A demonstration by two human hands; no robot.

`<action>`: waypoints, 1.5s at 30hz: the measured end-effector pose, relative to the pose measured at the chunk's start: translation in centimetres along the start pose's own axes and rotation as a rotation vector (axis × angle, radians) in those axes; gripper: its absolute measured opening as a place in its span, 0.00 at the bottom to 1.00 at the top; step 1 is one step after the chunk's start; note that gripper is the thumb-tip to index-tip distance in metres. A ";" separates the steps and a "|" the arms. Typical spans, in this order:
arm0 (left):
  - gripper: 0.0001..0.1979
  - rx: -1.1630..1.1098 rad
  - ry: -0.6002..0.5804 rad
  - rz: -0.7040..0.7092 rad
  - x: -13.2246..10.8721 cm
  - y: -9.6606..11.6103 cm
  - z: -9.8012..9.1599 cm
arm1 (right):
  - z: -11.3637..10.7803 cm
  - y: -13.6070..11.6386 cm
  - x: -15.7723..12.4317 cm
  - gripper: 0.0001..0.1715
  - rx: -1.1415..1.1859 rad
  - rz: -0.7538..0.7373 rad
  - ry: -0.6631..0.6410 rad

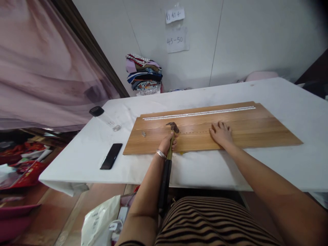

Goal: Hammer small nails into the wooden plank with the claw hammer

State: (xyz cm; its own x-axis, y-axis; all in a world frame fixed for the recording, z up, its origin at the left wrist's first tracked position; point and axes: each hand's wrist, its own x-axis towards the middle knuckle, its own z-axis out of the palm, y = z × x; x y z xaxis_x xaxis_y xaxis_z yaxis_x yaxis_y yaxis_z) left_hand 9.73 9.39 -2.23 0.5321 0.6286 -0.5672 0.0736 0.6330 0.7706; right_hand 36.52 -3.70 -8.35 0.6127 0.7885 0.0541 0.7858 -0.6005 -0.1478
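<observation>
My left hand point(167, 143) is wrapped round the upper handle of a claw hammer point(173, 127), its head over the wooden board point(256, 130) and its black grip pointing down toward my body. On the board's right half, my right hand point(221, 134) lies flat with fingers spread, holding nothing. Between the two hands runs a row of small dark dots point(196, 132), too small to tell whether nail heads or holes. A little heap of nails point(144, 134) lies near the board's left end. Two thin white strips point(200, 113) stretch along its far side.
The board lies on a white-covered table point(77, 160). Left of it are a black phone point(111, 156) and a clear bottle point(107, 119) on its side. Folded clothes point(145, 75) are stacked behind the table by the wall. A white bag point(99, 222) stands below the front edge.
</observation>
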 end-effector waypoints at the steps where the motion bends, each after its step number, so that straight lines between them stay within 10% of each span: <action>1: 0.19 -0.005 -0.001 0.004 0.0 0.0 0.0 | 0.0 0.0 0.0 0.35 -0.001 -0.003 0.000; 45: 0.17 0.002 -0.020 0.006 0.4 -0.2 -0.3 | 0.2 0.2 0.1 0.35 0.003 -0.001 0.013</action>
State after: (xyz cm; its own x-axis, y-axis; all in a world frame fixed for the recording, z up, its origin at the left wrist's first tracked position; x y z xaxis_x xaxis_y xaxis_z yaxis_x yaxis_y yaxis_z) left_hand 9.68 9.60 -2.69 0.5492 0.6235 -0.5565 0.0722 0.6280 0.7749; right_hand 36.71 -3.70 -8.59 0.6133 0.7870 0.0669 0.7860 -0.5996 -0.1508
